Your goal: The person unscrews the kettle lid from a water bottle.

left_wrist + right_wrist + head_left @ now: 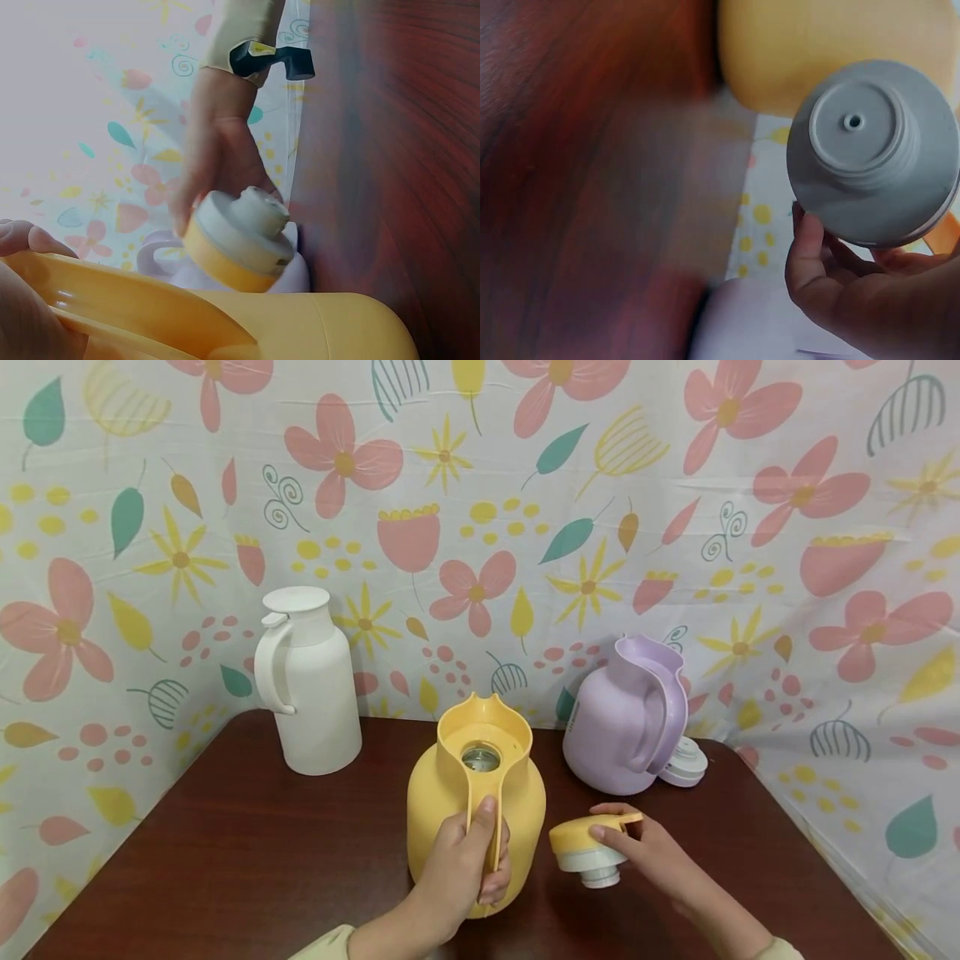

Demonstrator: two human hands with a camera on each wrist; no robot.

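A yellow jug (pixel 525 810) stands upright with its round mouth uncovered. My left hand (pixel 457 868) grips its handle, thumb on top; the left wrist view shows part of that hand (pixel 34 300) at the yellow handle (pixel 135 300). To the right of the jug, my right hand (pixel 652 852) holds the yellow and grey lid (pixel 581 837) in the air between thumb and fingers, apart from the jug. The lid's grey underside (pixel 900 202) with a small central hole faces the right wrist camera, above the fingers of my right hand (pixel 855 292).
A white jug (pixel 318 702) with its lid on stands at the back left of the dark wooden table (pixel 225 843). At the back right is a lilac jug (pixel 607 727), uncovered, with a white lid (pixel 686 764) beside it. A flowered cloth (pixel 480 527) hangs behind.
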